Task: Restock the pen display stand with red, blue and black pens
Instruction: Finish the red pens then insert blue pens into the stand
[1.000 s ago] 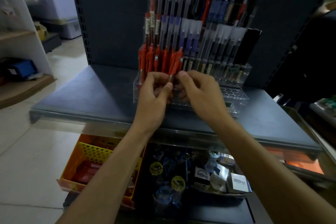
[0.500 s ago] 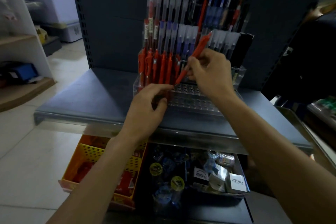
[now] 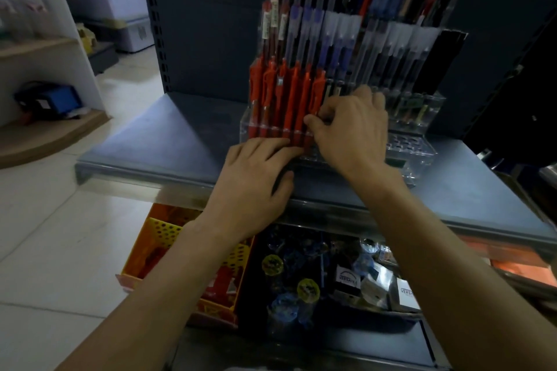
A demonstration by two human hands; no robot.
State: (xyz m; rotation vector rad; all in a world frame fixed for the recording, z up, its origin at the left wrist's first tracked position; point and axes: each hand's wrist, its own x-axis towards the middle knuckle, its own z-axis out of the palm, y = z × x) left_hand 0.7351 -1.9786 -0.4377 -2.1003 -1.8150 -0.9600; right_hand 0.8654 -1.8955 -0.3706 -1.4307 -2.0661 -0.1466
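Now upright, no longer tilted: red pen [image 3: 318, 93], right fingers [image 3: 366, 95] seemingly pinch-tight around it.

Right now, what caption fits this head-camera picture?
A person's right hand pinches the rightmost red pen in the clear pen stand; left hand rests on its front.

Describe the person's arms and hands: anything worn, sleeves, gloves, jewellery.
The left forearm and right forearm are bare to the bottom edge of the view; no sleeve shows. The left hand and right hand wear no gloves; no ring, watch or bracelet shows.
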